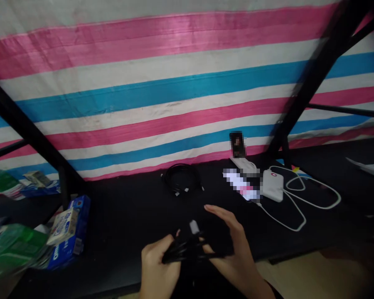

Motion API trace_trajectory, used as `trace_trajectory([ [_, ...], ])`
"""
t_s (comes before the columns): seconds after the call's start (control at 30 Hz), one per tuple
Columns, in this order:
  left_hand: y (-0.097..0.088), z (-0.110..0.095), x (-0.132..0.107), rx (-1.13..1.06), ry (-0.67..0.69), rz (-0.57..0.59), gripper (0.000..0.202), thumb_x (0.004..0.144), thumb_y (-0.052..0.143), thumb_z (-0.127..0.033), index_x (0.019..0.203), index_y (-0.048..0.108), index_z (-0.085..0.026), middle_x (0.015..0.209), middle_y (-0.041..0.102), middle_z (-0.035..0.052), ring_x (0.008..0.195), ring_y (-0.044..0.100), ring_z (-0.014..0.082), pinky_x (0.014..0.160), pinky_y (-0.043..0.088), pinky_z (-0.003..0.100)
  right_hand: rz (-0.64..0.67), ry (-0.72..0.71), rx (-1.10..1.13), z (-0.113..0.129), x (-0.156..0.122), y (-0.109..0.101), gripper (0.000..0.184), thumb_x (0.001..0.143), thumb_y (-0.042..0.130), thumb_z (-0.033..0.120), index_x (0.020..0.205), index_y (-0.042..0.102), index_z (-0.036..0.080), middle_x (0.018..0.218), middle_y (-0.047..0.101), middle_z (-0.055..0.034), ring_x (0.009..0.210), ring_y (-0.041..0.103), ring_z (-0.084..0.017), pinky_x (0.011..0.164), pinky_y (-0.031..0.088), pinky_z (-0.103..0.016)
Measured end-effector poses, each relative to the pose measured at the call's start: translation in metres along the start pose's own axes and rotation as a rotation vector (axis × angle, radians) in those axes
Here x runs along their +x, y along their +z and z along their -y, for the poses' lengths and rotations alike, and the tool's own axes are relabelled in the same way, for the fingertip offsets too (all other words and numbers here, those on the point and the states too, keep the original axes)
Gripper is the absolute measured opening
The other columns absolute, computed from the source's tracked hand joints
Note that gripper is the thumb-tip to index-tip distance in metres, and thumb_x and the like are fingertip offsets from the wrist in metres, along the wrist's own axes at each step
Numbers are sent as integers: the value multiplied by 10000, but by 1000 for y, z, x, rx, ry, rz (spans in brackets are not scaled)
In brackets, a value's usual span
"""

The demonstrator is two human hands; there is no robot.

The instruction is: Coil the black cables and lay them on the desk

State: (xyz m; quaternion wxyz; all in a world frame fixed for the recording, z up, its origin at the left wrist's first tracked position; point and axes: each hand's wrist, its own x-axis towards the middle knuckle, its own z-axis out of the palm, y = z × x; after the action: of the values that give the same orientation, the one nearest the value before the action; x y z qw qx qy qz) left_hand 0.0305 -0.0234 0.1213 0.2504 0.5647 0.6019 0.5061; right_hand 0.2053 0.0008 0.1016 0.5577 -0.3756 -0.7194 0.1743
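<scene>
A blurred bundle of black cable (187, 250) with a pale plug end (193, 226) is between my hands, above the front of the black table. Closed on the bundle's left side is my left hand (160, 265). My right hand (235, 249) is at the other side, fingers stretched out and thumb apart; loops of the cable run across near its thumb and palm. Whether it touches them is blurred. Beyond the hands, a coiled black cable (182, 166) with several pale plug ends lies flat on the table (124, 216).
To the right are a white power bank (272, 185) with a white cable (299, 224), a pixelated phone-like object (241, 185) and a pale stand (244, 165). Blue boxes (81, 220) and a green plastic pack (21, 245) sit left. Black metal legs (34, 137) rise before a striped sheet (158, 95).
</scene>
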Motion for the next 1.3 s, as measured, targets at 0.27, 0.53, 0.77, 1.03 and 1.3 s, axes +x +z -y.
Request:
trace_trajectory([
  [0.27, 4, -2, -10, 380, 470, 238, 257, 799, 448, -120, 553, 475, -189, 457, 514, -40, 382, 430, 63, 429, 301, 183, 105, -336, -159, 1, 2, 4, 279, 807, 543, 86, 1059, 574, 202, 911, 652, -67, 804, 651, -153, 673, 550, -239],
  [0.53, 11, 17, -4, 537, 453, 184, 344, 827, 483, -255, 494, 444, -180, 430, 513, -40, 422, 485, 83, 533, 328, 220, 54, -235, -192, -16, -4, -2, 234, 766, 549, 69, 950, 584, 209, 910, 669, -60, 728, 667, -136, 589, 533, -196],
  [0.77, 5, 37, 24, 40, -175, 730, 382, 819, 483, -415, 538, 573, -173, 485, 560, -6, 482, 521, 114, 545, 371, 223, -47, 156, -11, -56, -9, 3, 222, 697, 594, 126, 896, 554, 215, 727, 645, 1, 595, 649, -139, 556, 523, -211],
  [1.03, 35, 71, 59, -546, -412, 310, 537, 788, 471, -548, 433, 266, -201, 336, 212, -100, 287, 333, 47, 465, 283, 213, 311, 723, 205, -100, -14, 34, 350, 797, 526, 501, 913, 526, 170, 631, 617, -8, 491, 638, -169, 339, 436, -199],
  [1.3, 66, 59, 139, -596, -269, 97, 422, 720, 504, -617, 672, 453, -201, 393, 323, -101, 358, 442, 98, 451, 344, 225, 101, 580, 313, -113, 69, 37, 503, 781, 486, 608, 1053, 508, 185, 487, 446, 95, 242, 439, -79, 234, 247, -153],
])
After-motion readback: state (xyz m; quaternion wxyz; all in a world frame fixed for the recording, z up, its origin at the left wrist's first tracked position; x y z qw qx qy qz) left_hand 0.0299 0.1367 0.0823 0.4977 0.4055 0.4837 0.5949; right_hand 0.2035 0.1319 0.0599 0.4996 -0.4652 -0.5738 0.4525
